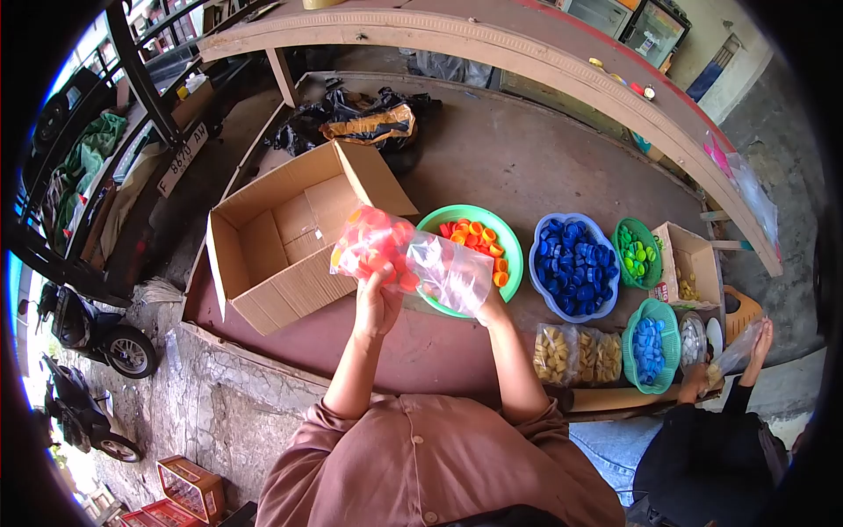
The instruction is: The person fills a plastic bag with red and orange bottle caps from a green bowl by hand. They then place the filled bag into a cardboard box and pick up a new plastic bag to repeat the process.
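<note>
A clear plastic bag [448, 268] is held up in front of me, its left end bulging with red and orange bottle caps [373, 241]. My left hand [378, 303] is closed around the underside of the filled end. At the bag's flat, unfilled end on the right is my right hand [493, 309], gripping the plastic, its fingers partly hidden by the film. Just behind the bag stands a green basin [518, 255] with loose orange caps [474, 235]. To the left, an open cardboard box [263, 299] sits close to the bag.
Right of the basin are a basin of blue caps [575, 268], a green basket [645, 279] and a teal basket [674, 351]. Bags of tan caps [575, 353] lie near the edge. Another person's hand [762, 338] holds a bag at far right. A wooden rail [492, 39] crosses above.
</note>
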The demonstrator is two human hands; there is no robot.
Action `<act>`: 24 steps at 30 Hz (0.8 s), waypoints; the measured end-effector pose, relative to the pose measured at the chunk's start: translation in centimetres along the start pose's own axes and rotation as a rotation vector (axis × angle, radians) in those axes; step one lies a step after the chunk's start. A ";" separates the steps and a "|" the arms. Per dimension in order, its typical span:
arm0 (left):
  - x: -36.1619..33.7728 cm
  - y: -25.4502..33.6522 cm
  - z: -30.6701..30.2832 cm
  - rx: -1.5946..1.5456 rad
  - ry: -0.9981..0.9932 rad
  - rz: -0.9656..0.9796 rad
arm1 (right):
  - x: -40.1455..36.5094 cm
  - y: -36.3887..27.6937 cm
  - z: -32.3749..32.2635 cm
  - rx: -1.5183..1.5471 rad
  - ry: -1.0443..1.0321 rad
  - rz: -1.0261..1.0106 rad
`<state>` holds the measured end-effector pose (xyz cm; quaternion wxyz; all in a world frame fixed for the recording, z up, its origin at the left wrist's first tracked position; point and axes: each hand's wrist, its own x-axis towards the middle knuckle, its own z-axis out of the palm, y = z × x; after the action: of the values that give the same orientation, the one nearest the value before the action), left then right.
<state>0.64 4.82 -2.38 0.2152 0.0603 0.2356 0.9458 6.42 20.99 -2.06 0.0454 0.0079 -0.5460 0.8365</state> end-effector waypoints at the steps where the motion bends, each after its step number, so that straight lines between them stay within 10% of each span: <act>1: -0.1 0.0 -0.2 0.000 -0.006 0.005 | 0.0 -0.4 0.3 -0.140 -0.017 0.010; 9: -0.8 1.0 0.0 0.127 -0.084 -0.026 | -0.1 -2.5 3.4 -0.763 -0.131 -0.243; 24: -0.6 1.8 0.9 -0.156 0.009 -0.132 | -0.3 -1.8 2.7 -0.885 -0.135 -0.273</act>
<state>0.68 3.46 -0.73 0.2802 0.0234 0.1655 0.9453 6.72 19.20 0.62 0.1183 0.1140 -0.8462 0.5070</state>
